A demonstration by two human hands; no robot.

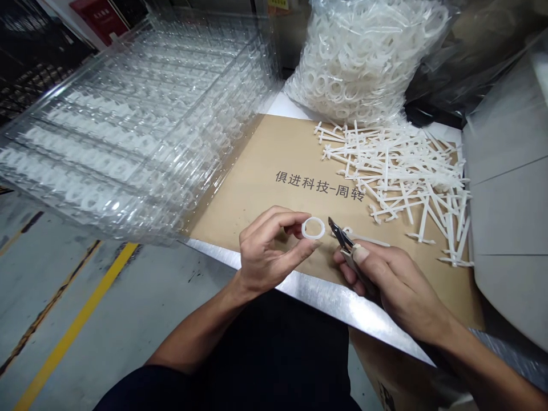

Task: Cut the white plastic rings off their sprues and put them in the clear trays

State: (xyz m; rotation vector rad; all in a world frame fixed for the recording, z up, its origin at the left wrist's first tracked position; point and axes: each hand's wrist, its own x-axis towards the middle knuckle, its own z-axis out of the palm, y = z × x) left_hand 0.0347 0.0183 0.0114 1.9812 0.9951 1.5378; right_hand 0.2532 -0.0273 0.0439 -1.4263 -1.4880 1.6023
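Observation:
My left hand (268, 248) pinches a small white plastic ring (313, 228) between thumb and fingertips, just above the near edge of a brown cardboard sheet (274, 171). My right hand (385, 277) grips a pair of small cutting pliers (342, 237), whose dark tips point up and left toward the ring, a short gap away. A thin white plastic stick (368, 240) lies on the cardboard just beyond the pliers.
A pile of white plastic sprue sticks (406, 182) covers the cardboard's right side. Behind it stands a clear bag full of white rings (363, 57). A stack of clear plastic trays (128, 125) fills the left. A grey box (509, 188) sits at right. The metal table edge (325, 297) runs near me.

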